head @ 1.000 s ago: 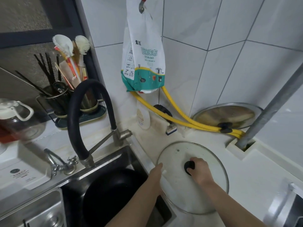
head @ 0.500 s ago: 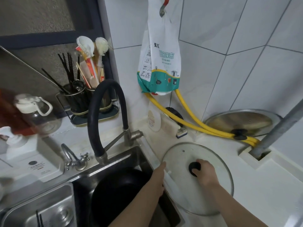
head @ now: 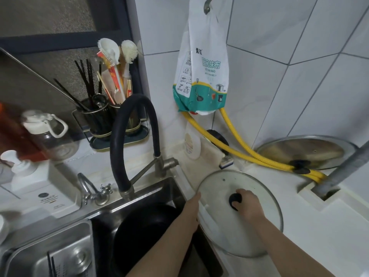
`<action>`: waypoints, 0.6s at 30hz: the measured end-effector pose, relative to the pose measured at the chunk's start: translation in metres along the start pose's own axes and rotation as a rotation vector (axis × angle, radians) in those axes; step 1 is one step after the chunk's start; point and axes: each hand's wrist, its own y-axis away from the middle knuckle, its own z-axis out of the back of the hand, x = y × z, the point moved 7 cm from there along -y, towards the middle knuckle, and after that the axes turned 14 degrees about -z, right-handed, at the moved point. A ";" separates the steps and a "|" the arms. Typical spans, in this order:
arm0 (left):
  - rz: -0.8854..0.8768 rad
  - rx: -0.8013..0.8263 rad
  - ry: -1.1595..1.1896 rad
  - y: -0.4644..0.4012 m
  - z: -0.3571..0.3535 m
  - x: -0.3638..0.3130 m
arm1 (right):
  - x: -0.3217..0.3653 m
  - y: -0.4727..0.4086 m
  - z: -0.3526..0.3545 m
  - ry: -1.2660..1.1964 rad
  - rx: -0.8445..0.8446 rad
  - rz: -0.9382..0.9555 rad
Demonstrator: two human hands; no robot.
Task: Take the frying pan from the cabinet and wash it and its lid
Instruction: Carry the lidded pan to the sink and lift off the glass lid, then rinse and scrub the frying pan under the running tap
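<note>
A round glass lid [head: 223, 220] with a black knob [head: 234, 198] lies flat on the white counter just right of the sink. My right hand [head: 249, 205] grips the knob from the right. With straight fingers, my left hand [head: 192, 208] touches the lid's left rim at the sink edge. The black frying pan [head: 143, 228] sits in the steel sink basin [head: 165, 188], partly hidden by my left forearm.
A black hose faucet [head: 127, 136] arches over the sink, a small tap [head: 93, 190] beside it. A utensil holder [head: 111, 120], a jar and a soap dispenser stand at the back left. Yellow hoses [head: 239, 148], a second lid [head: 307, 150] and a grey pipe [head: 343, 170] crowd the right wall.
The view has swung to the left, so everything sits further right in frame. Both hands keep the same hold on the lid, which has not visibly left the counter.
</note>
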 end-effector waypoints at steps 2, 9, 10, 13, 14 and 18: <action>0.024 0.008 -0.013 0.009 0.002 -0.005 | 0.009 0.001 0.001 0.125 -0.002 -0.018; 0.035 -0.076 -0.043 0.014 0.057 -0.007 | 0.082 0.018 -0.021 0.154 0.060 0.145; 0.021 -0.085 -0.047 0.016 0.069 -0.009 | 0.095 0.021 -0.028 0.127 0.087 0.166; -0.044 -0.078 -0.129 0.023 0.094 -0.019 | 0.127 0.030 -0.036 0.046 0.157 0.216; -0.075 -0.051 -0.183 0.025 0.094 -0.022 | 0.130 0.028 -0.033 0.037 0.164 0.215; -0.256 -0.054 -0.598 0.046 0.149 -0.021 | 0.167 0.029 -0.037 0.034 0.186 0.275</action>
